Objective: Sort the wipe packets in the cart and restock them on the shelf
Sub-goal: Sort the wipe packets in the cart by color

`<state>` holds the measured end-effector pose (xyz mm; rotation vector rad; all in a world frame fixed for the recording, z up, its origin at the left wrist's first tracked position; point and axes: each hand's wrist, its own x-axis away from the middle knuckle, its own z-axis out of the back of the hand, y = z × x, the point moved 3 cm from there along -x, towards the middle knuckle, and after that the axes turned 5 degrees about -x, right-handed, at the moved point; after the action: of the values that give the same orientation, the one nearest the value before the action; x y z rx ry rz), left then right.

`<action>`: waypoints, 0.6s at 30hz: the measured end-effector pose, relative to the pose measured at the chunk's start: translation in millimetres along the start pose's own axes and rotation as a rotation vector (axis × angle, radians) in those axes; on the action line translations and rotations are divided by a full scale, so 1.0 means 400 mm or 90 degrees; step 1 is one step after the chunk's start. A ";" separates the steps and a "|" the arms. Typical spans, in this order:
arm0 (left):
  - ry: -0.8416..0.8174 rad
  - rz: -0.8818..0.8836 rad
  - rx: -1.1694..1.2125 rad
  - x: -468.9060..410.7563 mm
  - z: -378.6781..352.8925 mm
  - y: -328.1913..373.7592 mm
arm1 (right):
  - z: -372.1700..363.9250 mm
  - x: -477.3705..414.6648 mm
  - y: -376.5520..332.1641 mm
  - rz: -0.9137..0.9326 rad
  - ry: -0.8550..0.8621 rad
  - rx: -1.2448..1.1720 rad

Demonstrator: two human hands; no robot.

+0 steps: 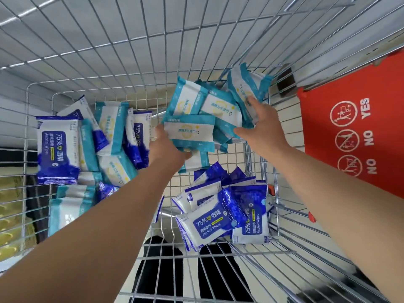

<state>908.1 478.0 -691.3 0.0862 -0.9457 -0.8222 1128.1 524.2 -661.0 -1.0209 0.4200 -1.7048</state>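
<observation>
Wire shopping cart [140, 62], seen from above; red child-seat flap [349, 132] with NO/YES pictograms at the right; pale floor below the mesh. No shelf in view.

Contents, by group:
- Teal-and-white packets [209, 106], heaped at the far right corner.
- Dark blue "75% Alcohol Wipes" packets [220, 219], gathered at the near right corner.
- Mixed lot [87, 141], teal and blue together, along the left side, unsorted.

Hands: left hand [168, 149] grips one teal packet [189, 132] by its near edge, held at the teal heap. Right hand [260, 123] lies with fingers spread on that heap, pressing rather than grasping.

Step, as judged: sorting by colour, about half done. Restocking not begun.

Next move calls for: laying the held packet on the teal heap, then reaching left into the mixed lot for another.
</observation>
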 end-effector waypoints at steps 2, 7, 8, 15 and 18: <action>0.009 0.018 0.018 0.003 -0.013 0.002 | -0.006 -0.002 -0.002 0.028 -0.021 -0.009; 0.065 0.005 0.051 0.012 -0.012 0.011 | -0.007 -0.010 0.013 0.013 0.018 0.008; 0.060 0.002 0.060 0.010 -0.012 0.012 | -0.006 -0.014 0.021 -0.002 0.020 0.015; 0.063 0.033 0.091 -0.013 -0.016 0.020 | -0.005 -0.010 0.023 -0.004 -0.003 0.015; 0.120 0.019 0.124 -0.040 0.004 0.021 | 0.000 -0.010 0.002 0.025 0.042 0.025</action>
<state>906.9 494.8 -697.9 0.3130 -0.8454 -0.6804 1128.9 527.5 -663.3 -0.9240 0.4448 -1.7080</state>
